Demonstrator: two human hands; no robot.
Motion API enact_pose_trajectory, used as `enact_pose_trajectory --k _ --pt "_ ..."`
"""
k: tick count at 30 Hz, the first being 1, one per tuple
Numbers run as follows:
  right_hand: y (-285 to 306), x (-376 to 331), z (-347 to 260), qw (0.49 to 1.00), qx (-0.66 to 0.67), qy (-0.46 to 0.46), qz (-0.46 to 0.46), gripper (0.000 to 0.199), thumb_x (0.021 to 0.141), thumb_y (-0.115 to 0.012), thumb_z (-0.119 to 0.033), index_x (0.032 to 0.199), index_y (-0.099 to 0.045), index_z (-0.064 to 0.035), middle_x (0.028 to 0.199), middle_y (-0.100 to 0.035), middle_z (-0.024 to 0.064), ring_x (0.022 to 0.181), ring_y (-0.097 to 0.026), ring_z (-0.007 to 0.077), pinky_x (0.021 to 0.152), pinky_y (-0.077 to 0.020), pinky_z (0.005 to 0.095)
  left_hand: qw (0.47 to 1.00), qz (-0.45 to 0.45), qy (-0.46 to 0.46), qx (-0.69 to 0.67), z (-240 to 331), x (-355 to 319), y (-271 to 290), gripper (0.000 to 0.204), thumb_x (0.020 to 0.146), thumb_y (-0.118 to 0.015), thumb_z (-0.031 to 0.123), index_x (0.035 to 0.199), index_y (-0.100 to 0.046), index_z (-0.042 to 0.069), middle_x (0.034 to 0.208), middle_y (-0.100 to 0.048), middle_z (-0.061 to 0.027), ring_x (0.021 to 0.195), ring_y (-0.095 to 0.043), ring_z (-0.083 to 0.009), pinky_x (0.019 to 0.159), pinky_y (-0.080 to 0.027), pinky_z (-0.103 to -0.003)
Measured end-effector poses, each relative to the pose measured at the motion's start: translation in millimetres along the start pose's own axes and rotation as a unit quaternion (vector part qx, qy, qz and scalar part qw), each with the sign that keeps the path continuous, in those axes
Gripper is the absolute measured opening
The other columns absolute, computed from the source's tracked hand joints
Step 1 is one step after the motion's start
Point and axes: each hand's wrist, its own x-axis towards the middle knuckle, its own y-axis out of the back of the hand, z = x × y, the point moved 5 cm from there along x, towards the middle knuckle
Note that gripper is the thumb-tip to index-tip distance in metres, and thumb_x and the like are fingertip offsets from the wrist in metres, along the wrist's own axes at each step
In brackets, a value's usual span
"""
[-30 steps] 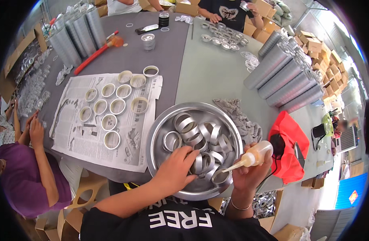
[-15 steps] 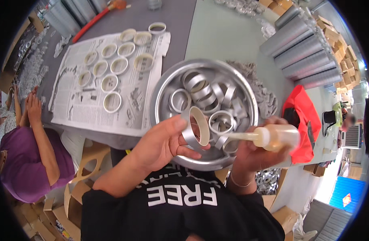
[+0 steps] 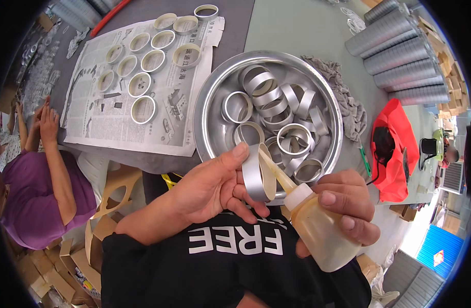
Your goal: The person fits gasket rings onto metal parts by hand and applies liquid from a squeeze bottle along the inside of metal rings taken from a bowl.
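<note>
Between the thumb and fingers of my left hand (image 3: 215,185) is a silver ring (image 3: 257,174) with a pale inner face. My right hand (image 3: 348,205) grips a translucent squeeze bottle (image 3: 325,233) holding yellowish liquid. Its long nozzle points up and left, and the tip lies at the ring's inner side; whether it touches I cannot tell. Just beyond both hands stands a round metal basin (image 3: 207,97) with several loose silver rings (image 3: 238,107) piled inside.
Newspaper (image 3: 166,136) on the table at left carries several rings (image 3: 143,110) set apart. A grey cloth (image 3: 348,110) lies right of the basin, near a red bag (image 3: 394,149). Silver ring stacks (image 3: 399,51) stand far right. A person in purple (image 3: 45,185) sits at left.
The bottle has swung from nearly level to upright-leaning, its base now low and its nozzle tip brought into the ring. My left hand keeps the ring, which has turned slightly.
</note>
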Motion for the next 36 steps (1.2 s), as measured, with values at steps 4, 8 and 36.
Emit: enact_pose_trajectory --k 4,8,36 --pt "-1 1 -3 0.999 -0.041 0.012 0.005 0.061 0.070 -0.078 -0.032 0.104 -0.039 -0.0003 0.092 -0.059 0.0221 0.051 -0.060 0.0211 0.041 -0.0481 0.0282 0.998 0.015 -0.024 0.054 4 -2 -4 0.063 0.095 -0.028 0.049 0.124 -0.038 -0.006 0.101 -0.057 -0.0220 0.081 -0.064 -0.0327 0.062 -0.059 -0.036" --pt "3 -2 -2 0.999 -0.043 -0.006 0.001 0.062 0.070 -0.078 -0.032 0.105 -0.039 -0.0006 0.092 -0.059 0.0232 0.051 -0.060 0.0214 0.041 -0.0485 0.0285 0.984 0.055 -0.087 0.142 12 -7 -10 0.059 0.090 -0.045 0.043 0.126 -0.038 -0.003 0.105 -0.057 -0.0167 0.086 -0.064 -0.0262 0.068 -0.057 -0.035" --pt "14 -29 52 0.791 0.100 -0.562 0.219 0.049 0.078 -0.049 -0.041 0.097 -0.047 0.0046 0.079 -0.051 0.0133 0.063 -0.053 0.0170 0.052 -0.0423 0.0229 0.582 -0.011 -0.508 0.635 31 -22 -45 0.044 0.061 -0.067 -0.010 0.100 -0.069 0.011 0.111 -0.049 -0.0114 0.099 -0.054 -0.0255 0.083 -0.047 -0.036"
